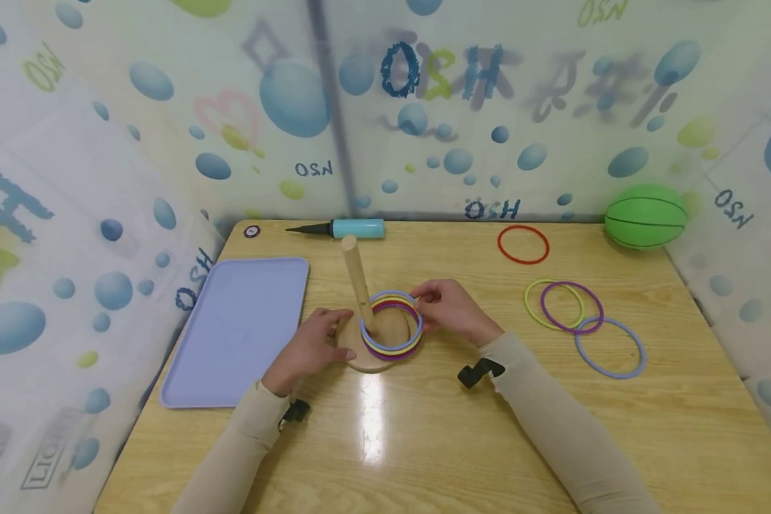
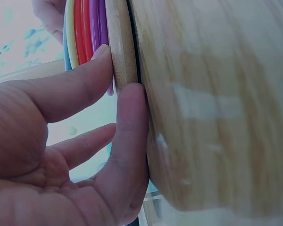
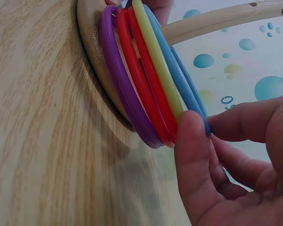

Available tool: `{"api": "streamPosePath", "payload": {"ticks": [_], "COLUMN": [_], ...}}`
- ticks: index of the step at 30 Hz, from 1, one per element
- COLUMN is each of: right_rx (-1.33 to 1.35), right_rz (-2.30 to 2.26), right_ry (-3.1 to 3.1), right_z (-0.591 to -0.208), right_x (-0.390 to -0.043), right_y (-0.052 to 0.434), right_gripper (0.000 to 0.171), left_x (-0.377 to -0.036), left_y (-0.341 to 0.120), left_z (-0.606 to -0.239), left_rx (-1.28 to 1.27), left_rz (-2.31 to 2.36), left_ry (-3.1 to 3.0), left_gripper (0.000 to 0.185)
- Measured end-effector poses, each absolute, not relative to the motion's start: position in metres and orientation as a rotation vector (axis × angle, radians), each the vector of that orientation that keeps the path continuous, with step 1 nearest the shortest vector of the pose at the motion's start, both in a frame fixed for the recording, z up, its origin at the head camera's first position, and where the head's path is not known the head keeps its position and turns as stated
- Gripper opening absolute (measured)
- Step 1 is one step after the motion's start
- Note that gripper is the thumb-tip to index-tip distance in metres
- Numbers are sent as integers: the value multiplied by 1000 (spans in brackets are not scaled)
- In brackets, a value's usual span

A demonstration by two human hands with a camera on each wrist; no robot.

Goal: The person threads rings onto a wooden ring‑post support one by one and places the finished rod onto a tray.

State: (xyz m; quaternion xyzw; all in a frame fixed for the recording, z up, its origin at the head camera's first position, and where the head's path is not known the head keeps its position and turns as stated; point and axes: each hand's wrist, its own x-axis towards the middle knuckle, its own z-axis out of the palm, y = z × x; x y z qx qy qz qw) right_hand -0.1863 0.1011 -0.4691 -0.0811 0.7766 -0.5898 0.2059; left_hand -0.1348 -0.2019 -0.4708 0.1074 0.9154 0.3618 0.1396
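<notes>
Head view: a wooden peg on a round base, near the middle of the table, leaning slightly away. Stacked around the peg, on the base, a pile of rings, blue on top, then yellow, red and purple. Left hand pressed to the base's near-left edge, fingers curled against it. Right hand at the pile's right side, fingertips pinching the top rings. Left of the base, a lilac tray. At the table's far edge, a blue pump. Off to the right, well apart from the peg, a red ring, then overlapping yellow and purple rings, and a blue ring. In the far right corner, a green ball.

Left wrist view: thumb and forefinger gripping the base's rim, rings just above.

Right wrist view: thumb and fingers pinched on the blue ring atop the pile, with yellow, red and purple beneath.
</notes>
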Motion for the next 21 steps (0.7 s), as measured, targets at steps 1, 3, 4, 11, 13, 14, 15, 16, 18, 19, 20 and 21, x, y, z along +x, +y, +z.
{"api": "streamPosePath", "payload": {"ticks": [1,3,4,11,13,14,15,16,18,19,20,21], "right_rx": [-230,-232,-233,-240,-246,-258,-270,-288,-316,-329,-339,-336], "right_rz": [-1630,-1605,-1592,-1546,-1541,-1533,-1522,-1510,-1489,-1476,-1466,-1462], "right_ry": [2182,2211,2224,2264,2273,2286,2302,2314,2336,2348,2355,2353], "right_z": [-469,-469,-469,-477,-477,-476,-475,-474,-472,-470,-470,-468], "right_x": [-186,-187,-187,-186,-185,-185,-185,-184,-184,-185,-185,-186], "right_y": [101,101,101,108,111,113,116,118,124,127,131,135], "right_gripper": [29,28,27,28,28,28,29,29,30,31,32,33], "left_x": [-135,-136,-136,-134,-133,-133,-133,-133,-133,-133,-133,-133], "left_y": [-202,-202,-202,-202,-201,-201,-201,-201,-201,-201,-202,-202], "left_z": [-471,-472,-472,-472,-472,-472,-472,-472,-472,-472,-472,-472], "left_rx": [311,320,325,354,361,367,365,362,351,347,343,339], "left_rz": [1046,1041,1040,1040,1033,1027,1028,1030,1041,1043,1044,1047], "left_ry": [2644,2647,2649,2656,2662,2667,2668,2669,2667,2667,2668,2668], "left_gripper": [79,79,79,79,78,78,78,78,78,78,78,78]}}
